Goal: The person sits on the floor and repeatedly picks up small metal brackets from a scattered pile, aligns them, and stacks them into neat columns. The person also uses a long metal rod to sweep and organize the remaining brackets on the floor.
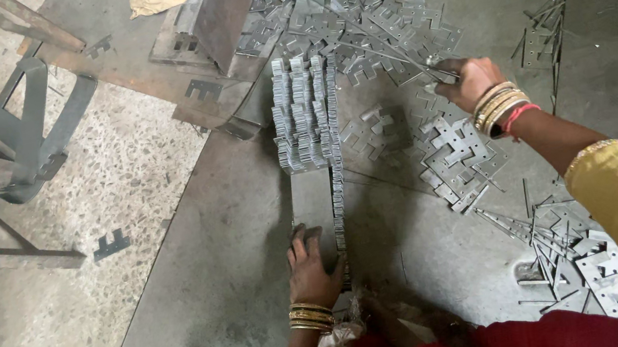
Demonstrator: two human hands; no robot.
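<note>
A long row of stacked notched metal plates (pixel 305 109) stands on edge on a large steel sheet (pixel 229 289). My left hand (pixel 310 270) rests at the near end of that row, fingers pressed on a flat grey plate (pixel 313 201). My right hand (pixel 465 81) reaches out over a loose heap of the same notched plates (pixel 360 21) and pinches one thin plate at the heap's edge. Bangles sit on both wrists, and a yellow sleeve covers my right arm.
More loose plates (pixel 456 157) lie right of the row, and thin metal strips with plates (pixel 580 264) lie near my right side. A grey metal frame (pixel 29 132) stands at the left on speckled floor. A dark upright steel piece (pixel 221 8) stands behind the row.
</note>
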